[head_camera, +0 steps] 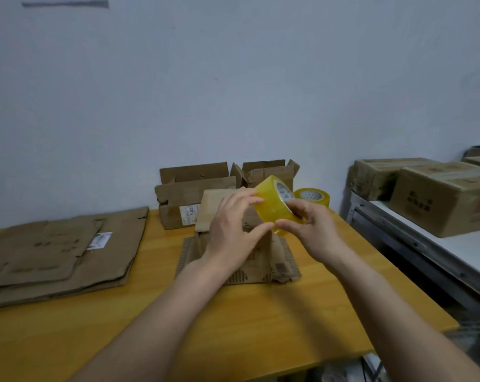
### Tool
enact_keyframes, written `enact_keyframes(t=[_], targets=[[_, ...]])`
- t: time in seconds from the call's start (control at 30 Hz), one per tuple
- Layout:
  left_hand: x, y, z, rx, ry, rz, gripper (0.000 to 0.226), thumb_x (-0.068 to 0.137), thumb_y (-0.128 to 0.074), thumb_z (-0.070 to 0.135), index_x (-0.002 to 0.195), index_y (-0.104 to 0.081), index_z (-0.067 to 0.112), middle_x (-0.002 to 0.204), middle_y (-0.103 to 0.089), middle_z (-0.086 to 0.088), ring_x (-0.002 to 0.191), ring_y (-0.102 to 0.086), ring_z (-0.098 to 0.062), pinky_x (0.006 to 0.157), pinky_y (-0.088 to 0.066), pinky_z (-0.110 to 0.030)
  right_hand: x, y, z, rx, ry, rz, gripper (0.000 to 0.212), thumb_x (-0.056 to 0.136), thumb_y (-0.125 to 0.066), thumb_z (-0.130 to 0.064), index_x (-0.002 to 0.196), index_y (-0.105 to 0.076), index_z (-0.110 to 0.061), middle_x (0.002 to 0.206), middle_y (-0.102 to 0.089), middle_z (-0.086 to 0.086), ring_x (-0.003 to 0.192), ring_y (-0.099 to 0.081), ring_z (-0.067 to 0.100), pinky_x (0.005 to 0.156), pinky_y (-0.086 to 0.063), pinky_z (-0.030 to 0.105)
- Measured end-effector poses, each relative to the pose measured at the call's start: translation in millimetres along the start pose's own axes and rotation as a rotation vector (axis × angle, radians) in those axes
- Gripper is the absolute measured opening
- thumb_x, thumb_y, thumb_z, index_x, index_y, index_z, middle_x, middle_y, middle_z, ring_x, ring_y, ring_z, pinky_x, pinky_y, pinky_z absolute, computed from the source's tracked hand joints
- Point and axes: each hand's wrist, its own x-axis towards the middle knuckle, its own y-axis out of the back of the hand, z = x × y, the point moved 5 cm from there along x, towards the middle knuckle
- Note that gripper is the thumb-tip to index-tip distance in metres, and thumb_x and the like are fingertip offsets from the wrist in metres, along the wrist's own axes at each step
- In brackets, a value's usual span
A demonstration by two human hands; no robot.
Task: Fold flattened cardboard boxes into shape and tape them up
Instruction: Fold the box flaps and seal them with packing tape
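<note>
Both hands up: right hand [310, 227] grips the tape roll [272, 205], left hand [233, 230] fingers [250, 200] pinch its rim. Tape could tear crooked above the box [250, 260].

arms: bare to past the elbow | hands [274, 232]: ungloved | sleeves: out of view

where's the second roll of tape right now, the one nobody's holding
In the head view, the spare tape roll sits on the wooden table, right of centre, just behind the right hand and beside the open boxes.
</note>
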Motion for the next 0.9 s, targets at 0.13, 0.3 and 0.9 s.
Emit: enact_keyframes(t=[0.13, 0.3, 0.9], targets=[[-9.3, 5.6, -2.8, -0.051, 0.022, 0.095, 0.026, 0.081, -0.075, 0.025, 0.103, -0.067, 0.015, 0.119, -0.058, 0.004, 0.115, -0.05, -0.006, 0.093, -0.032, -0.002, 3.7, -15.7, -8.2, -0.084, -0.032, 0.012, 0.033, 0.085, -0.069, -0.015, 0.117, -0.066, -0.013, 0.109, -0.068, -0.001, 0.102, -0.061, 0.012, 0.09, -0.05, 0.029], [-8.8, 11.0, -16.4, -0.16, 0.183, 0.174, 0.007, 0.084, -0.072, 0.019, 0.086, -0.066, 0.017, 0.1, -0.055, 0.006, 0.099, -0.053, -0.006, 0.087, -0.049, -0.025, 5.5, -29.1, -17.9, -0.208, -0.064, 0.033, 0.036, 0.084, -0.07, -0.023, 0.12, -0.063, -0.021, 0.114, -0.066, -0.003, 0.108, -0.058, 0.016, 0.098, -0.045, 0.044], [-19.3, 17.8, -44.0, -0.892, 0.802, 0.333, 0.007, 0.095, -0.053, 0.004, 0.092, -0.059, 0.003, 0.09, -0.069, -0.014, 0.081, -0.071, -0.02, 0.068, -0.06, -0.031, 17.1, -49.7, 0.0, 0.464, -0.014, 0.262, 0.038, 0.083, -0.072, -0.024, 0.115, -0.053, -0.026, 0.108, -0.064, 0.002, 0.1, -0.063, 0.013, 0.078, -0.056, 0.032]])
